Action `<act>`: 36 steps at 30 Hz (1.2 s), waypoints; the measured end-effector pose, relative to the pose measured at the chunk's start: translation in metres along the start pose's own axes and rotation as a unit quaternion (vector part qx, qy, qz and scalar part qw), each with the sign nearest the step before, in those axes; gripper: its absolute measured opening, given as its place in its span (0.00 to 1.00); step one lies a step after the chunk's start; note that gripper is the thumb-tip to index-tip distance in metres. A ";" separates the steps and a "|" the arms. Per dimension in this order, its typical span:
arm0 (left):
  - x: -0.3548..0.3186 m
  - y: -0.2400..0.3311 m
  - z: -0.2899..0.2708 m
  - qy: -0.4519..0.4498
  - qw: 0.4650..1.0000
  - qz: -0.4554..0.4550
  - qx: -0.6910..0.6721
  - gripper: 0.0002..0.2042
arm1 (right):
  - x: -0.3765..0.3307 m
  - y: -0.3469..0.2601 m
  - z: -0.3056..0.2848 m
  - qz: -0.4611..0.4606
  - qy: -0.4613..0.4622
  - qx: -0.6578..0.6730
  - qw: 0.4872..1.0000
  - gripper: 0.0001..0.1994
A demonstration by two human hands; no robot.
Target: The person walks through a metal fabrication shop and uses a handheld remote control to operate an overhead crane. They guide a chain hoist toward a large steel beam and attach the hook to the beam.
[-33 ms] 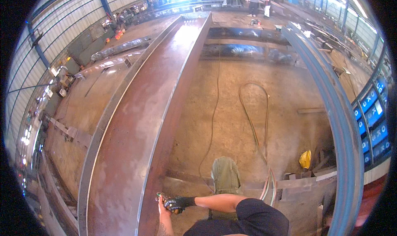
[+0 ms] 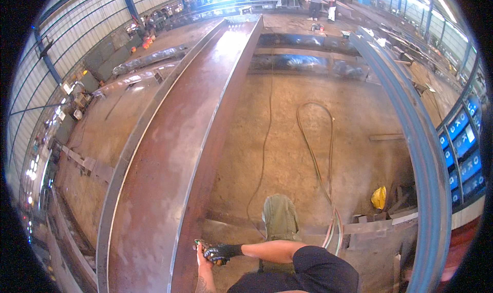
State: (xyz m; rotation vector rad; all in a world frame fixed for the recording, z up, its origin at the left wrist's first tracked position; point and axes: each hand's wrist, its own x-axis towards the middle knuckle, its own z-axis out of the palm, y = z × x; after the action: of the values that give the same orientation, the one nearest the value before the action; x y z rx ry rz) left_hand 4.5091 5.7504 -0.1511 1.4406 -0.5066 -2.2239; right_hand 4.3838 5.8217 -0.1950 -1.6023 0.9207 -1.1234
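Observation:
My left hand, bare, is raised just right of a long reddish-brown steel beam. Its fingers are closed around a small dark thing with a green spot, too small to name. Against it, my right hand wears a black glove and has its fingers curled in. What the gloved fingers grip is hidden. Both hands meet close to the beam's near right side. My knee in olive trousers shows ahead of the right forearm.
A looped hose and a thin cable lie on the brown floor. Bluish steel lengths run along the right, near a yellow helmet-like object. Dark beams cross farther off. People stand at the back.

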 end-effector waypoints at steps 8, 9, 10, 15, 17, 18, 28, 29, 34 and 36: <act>0.012 -0.020 -0.024 0.007 1.000 -0.021 -0.012 0.22 | -0.014 0.000 0.019 0.165 0.005 0.289 0.943 0.12; 0.013 -0.021 -0.027 0.011 0.999 -0.029 -0.017 0.22 | -0.013 0.000 0.021 0.167 0.019 0.312 0.935 0.11; 0.014 -0.021 -0.030 0.002 0.999 -0.031 -0.028 0.21 | -0.012 0.000 0.020 0.165 0.015 0.311 0.936 0.12; 0.008 -0.027 -0.026 -0.012 0.999 -0.019 -0.026 0.21 | -0.010 0.000 0.004 0.123 -0.073 0.135 0.980 0.17; 0.007 -0.027 -0.025 -0.003 0.999 -0.018 -0.042 0.20 | -0.007 0.003 0.002 0.093 -0.093 0.077 0.988 0.19; 0.007 -0.027 -0.023 0.000 0.999 -0.018 -0.049 0.20 | -0.007 0.005 0.002 0.080 -0.098 0.053 0.991 0.20; 0.027 -0.027 -0.037 -0.037 0.998 -0.042 -0.039 0.21 | -0.006 -0.003 -0.001 0.062 -0.108 0.012 0.992 0.25; 0.030 -0.028 -0.038 -0.038 0.997 -0.044 -0.053 0.21 | -0.006 -0.004 0.000 0.062 -0.110 0.014 0.992 0.25; 0.019 -0.028 -0.024 -0.030 0.997 -0.063 -0.035 0.20 | -0.013 -0.001 -0.005 0.070 -0.104 0.010 0.992 0.25; 0.014 -0.029 -0.022 -0.020 0.998 -0.040 -0.046 0.20 | -0.013 -0.001 -0.005 0.067 -0.105 0.006 0.992 0.25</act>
State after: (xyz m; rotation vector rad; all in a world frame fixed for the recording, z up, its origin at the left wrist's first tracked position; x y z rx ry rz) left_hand 4.5200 5.7652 -0.1854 1.3957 -0.3593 -2.3107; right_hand 4.3750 5.8324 -0.1964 -1.5901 0.8664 -0.8485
